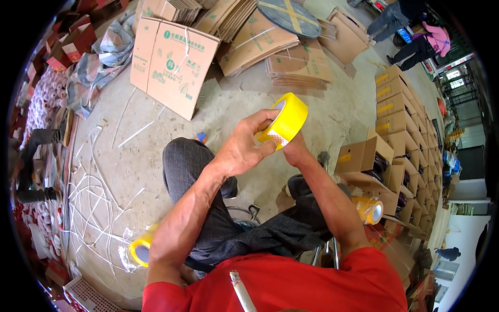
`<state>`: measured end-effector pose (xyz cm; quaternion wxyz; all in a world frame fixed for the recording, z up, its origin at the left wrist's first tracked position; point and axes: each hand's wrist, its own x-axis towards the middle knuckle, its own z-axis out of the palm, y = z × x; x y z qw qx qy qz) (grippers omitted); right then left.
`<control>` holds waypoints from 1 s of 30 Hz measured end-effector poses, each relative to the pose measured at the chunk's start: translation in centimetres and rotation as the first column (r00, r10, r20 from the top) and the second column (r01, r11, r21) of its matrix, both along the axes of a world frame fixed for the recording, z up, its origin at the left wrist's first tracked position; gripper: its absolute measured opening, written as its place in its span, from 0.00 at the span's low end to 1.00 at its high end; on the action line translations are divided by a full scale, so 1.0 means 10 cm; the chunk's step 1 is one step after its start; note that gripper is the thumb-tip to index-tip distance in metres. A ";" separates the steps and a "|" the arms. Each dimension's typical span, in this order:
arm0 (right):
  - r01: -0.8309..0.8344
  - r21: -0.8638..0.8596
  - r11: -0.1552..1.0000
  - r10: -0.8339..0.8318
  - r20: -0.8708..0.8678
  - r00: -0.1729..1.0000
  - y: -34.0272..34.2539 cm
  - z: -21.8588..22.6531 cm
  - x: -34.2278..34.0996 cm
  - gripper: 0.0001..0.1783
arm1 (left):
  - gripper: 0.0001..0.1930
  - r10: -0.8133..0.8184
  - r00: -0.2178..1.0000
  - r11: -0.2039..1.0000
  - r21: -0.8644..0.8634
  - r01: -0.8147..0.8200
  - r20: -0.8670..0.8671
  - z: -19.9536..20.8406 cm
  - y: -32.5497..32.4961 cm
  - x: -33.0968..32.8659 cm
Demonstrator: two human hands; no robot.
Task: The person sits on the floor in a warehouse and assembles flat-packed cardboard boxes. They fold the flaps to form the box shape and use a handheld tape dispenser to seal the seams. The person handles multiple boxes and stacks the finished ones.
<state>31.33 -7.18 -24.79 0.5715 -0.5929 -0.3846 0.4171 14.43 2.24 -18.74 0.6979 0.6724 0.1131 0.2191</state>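
Note:
A roll of yellow packing tape [292,120] is held up in front of my knees, tilted, with a small red-dotted patch on its side. My left hand [247,143] grips it, fingers reaching into the core and thumb against the lower rim. Behind the roll's lower right is my right hand [296,150]; its fingers are hidden by the tape, so their grip does not show. A cigarette [241,291] juts in at the lower edge, above my red shirt.
Flattened cartons [174,67] and a round dark board [289,16] lie ahead. Open boxes [364,161] are stacked to the right. Loose white straps [99,203] cover the left floor. More tape rolls lie at left [140,253] and right [371,210]. Other people stand farther off.

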 end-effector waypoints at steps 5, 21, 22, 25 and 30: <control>0.299 0.422 0.856 -0.448 0.315 0.837 0.09 0.11 0.12 0.27 | 0.29 -0.034 0.997 0.999 0.022 0.035 -0.064 0.00 -0.10 0.02; 0.300 0.191 0.935 -0.319 0.076 0.945 0.01 -0.09 0.33 0.18 | 0.27 -0.049 0.998 0.995 -0.089 0.053 0.042 -0.04 -0.08 0.08; 0.300 0.196 0.934 -0.327 0.119 0.938 0.01 -0.08 0.32 0.18 | 0.27 -0.045 0.998 0.993 -0.107 0.050 0.043 -0.04 -0.08 0.07; 0.310 0.242 0.919 -0.355 0.170 0.919 0.02 -0.07 0.29 0.18 | 0.24 -0.027 0.999 0.997 -0.068 0.024 -0.039 -0.07 -0.07 0.05; 0.321 0.341 0.883 -0.373 0.095 0.923 0.04 -0.09 0.30 0.23 | 0.21 -0.016 0.998 0.994 -0.113 0.009 -0.064 -0.03 -0.09 0.05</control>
